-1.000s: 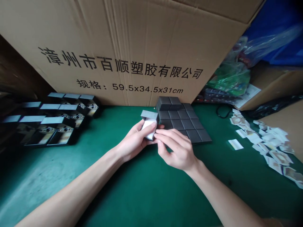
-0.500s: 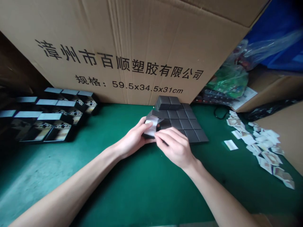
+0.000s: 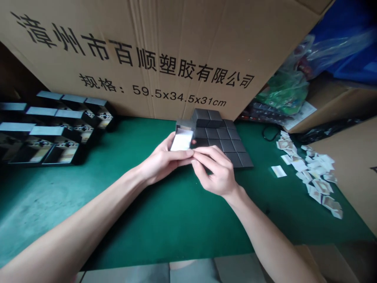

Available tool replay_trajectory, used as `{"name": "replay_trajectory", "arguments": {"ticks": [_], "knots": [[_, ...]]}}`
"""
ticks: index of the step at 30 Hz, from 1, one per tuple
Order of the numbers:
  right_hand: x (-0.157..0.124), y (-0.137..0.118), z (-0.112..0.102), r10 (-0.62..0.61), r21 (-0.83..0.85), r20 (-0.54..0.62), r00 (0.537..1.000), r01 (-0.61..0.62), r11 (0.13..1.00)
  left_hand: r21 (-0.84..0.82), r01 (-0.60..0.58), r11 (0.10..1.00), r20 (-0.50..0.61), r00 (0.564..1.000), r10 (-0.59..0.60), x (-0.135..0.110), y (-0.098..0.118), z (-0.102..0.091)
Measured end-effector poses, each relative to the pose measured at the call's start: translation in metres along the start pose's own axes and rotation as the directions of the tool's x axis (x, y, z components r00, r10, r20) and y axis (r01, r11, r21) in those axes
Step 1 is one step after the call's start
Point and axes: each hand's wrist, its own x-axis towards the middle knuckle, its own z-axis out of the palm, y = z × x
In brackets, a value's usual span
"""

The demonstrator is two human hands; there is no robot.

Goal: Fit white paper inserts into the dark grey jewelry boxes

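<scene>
My left hand (image 3: 160, 163) is closed around a small dark box (image 3: 184, 124), its thumb lying along the near side. A white card (image 3: 182, 139) shows bright and slightly blurred in the box's face. My right hand (image 3: 216, 169) is beside it, fingers curled, with its fingertips meeting the near right corner close to my left thumb. Whatever those fingertips pinch is hidden. Just behind and to the right, closed dark boxes (image 3: 228, 134) stand in tight rows, with a few stacked on top at the back.
Open dark boxes (image 3: 63, 153) with raised lids stand in rows at the left. Loose white cards (image 3: 318, 169) lie scattered at the right, one card (image 3: 278, 171) apart from them. A large cardboard carton (image 3: 165, 35) rises behind the green table (image 3: 153, 224). Plastic bags (image 3: 290, 92) lie back right.
The view has shifted slightly. The small box is tipped so its white card faces me more fully, and my left thumb has slid from the card to the near edge.
</scene>
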Motion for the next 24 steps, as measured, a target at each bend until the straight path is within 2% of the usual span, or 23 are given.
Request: {"name": "replay_trajectory", "arguments": {"ticks": [5,17,24], "knots": [[-0.0022,0.0015,-0.0003,0.02,-0.098,-0.093,0.996,-0.029,0.995,0.01,-0.066,0.998,-0.075,0.995,0.066,0.0034,0.0037,-0.0054],[-0.0058,0.0054,0.004,0.034,-0.116,-0.036,0.999,-0.038,0.992,0.008,-0.055,0.998,-0.073,0.996,0.055,0.0006,0.0075,-0.0023],[-0.0061,0.0043,0.0053,0.019,-0.086,-0.023,1.0,-0.021,0.996,-0.041,-0.052,0.998,-0.112,0.993,0.048,0.0031,0.0065,-0.0019]]}}
